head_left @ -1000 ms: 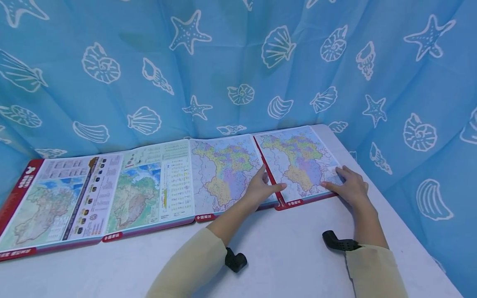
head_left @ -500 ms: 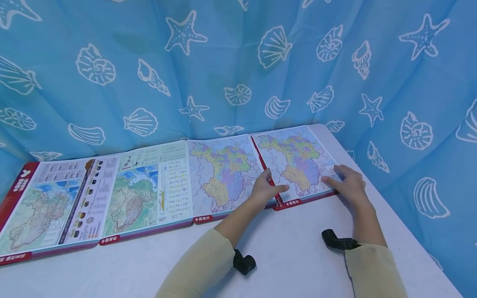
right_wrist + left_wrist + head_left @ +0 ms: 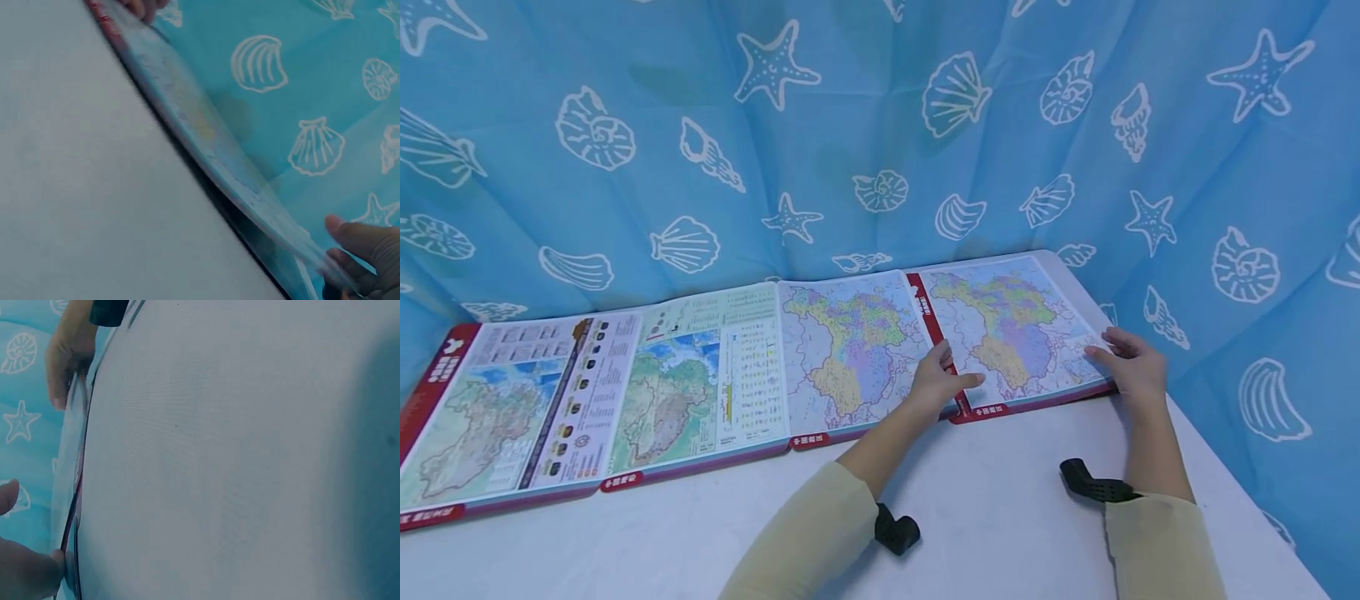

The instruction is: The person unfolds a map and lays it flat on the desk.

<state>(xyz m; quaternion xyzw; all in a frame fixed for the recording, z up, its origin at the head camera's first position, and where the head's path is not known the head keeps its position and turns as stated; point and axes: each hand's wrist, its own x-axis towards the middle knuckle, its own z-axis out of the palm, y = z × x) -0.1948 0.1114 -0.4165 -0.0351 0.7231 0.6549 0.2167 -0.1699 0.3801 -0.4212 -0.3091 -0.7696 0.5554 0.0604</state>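
Observation:
A flat map [image 3: 1015, 333] with coloured regions and a red strip [image 3: 934, 321] down its left side lies at the right end of a row. My right hand [image 3: 1138, 367] holds its right edge. In the right wrist view, that edge bows upward between the thumb [image 3: 362, 237] and the fingers below, leaving a dark gap underneath. My left hand [image 3: 936, 385] rests on the map's red left margin near the front corner, thumb stretched to the right over the map and forefinger pointing away. A similar map [image 3: 853, 350] lies directly to the left, partly covered by the left hand.
Further left lie a green relief map [image 3: 673, 392] and another map with a wide red side band [image 3: 437, 367]. All sit on a white table [image 3: 1000, 517], against a blue curtain [image 3: 850, 125] with shell prints. Black cameras [image 3: 895, 531] stick out from both wrists.
My right hand has moved right with the map's right edge, and more of the red strip at the left now shows. The left hand has shifted only slightly right.

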